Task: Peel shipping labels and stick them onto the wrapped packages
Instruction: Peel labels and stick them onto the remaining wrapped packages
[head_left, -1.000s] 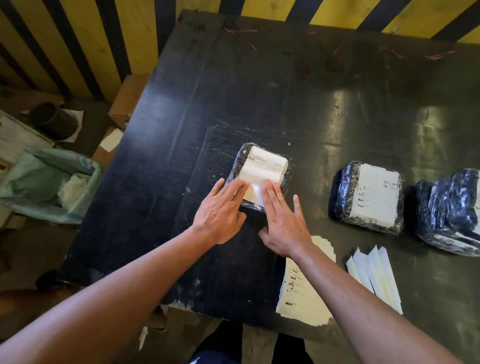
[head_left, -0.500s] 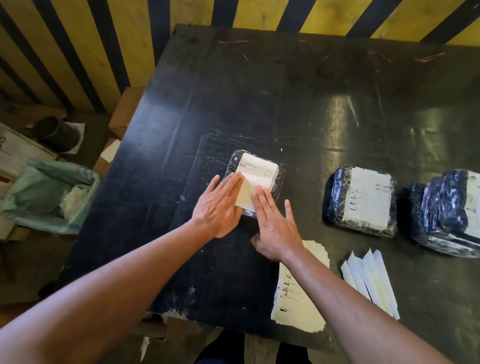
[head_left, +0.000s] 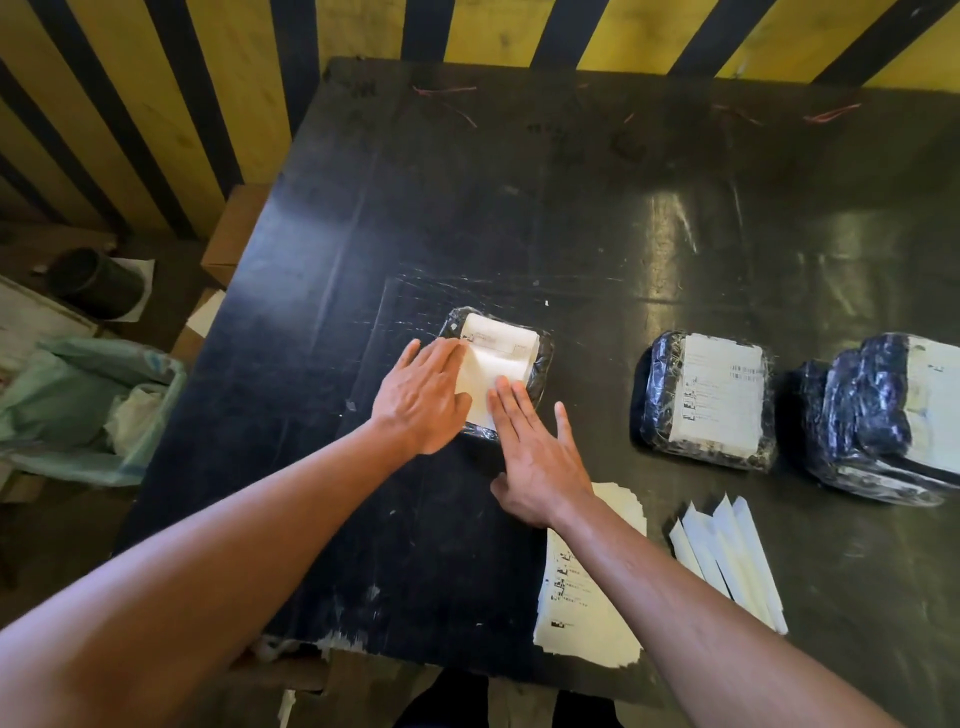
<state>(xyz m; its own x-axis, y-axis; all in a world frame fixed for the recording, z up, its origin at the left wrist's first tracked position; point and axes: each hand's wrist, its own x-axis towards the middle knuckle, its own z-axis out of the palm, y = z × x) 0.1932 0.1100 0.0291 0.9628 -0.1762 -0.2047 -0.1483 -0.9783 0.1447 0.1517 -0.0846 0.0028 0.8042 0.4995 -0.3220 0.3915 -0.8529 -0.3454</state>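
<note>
Both flat, open hands (head_left: 423, 397) (head_left: 537, 457) have slid up the label (head_left: 493, 364), pressing it onto the package (head_left: 540, 364).

Beyond the black table's (head_left: 519, 208) left edge stood a green-lined bin (head_left: 78, 410), a cardboard box (head_left: 234, 234) and a dark cup (head_left: 98, 280).

Print on the label (head_left: 496, 358) too small to read, near-left part hidden under the left hand (head_left: 423, 397). Far-right package (head_left: 878, 415) cut by the right edge. Label stack (head_left: 587, 597) partly under the right forearm (head_left: 675, 587).
</note>
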